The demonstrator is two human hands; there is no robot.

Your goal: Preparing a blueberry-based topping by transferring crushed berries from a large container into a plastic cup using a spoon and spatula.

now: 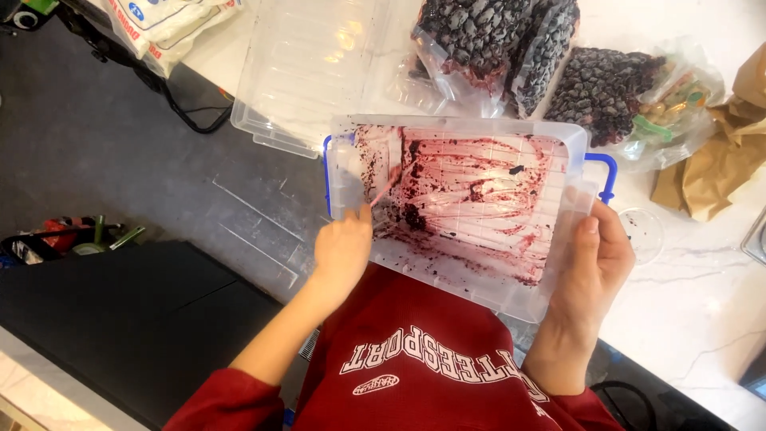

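A clear plastic container [479, 275] with blue handles is tilted in front of my red sweatshirt, and its inside is smeared with dark red-purple berry juice and pulp. My left hand [343, 249] is at its left end, fingers closed on a thin pale utensil [388, 187] whose tip rests in the smeared residue. My right hand [592, 267] grips the container's right rim, thumb lying along the edge beside the blue handle [606, 172].
A second clear plastic tub [303, 64] lies behind the container. Sealed bags of dark berries [479, 36] [598, 84] and a crumpled brown paper bag [718, 160] sit on the white marble counter [702, 303]. A small clear round lid [643, 233], a white sack [163, 24] and a black cable [183, 120] are nearby.
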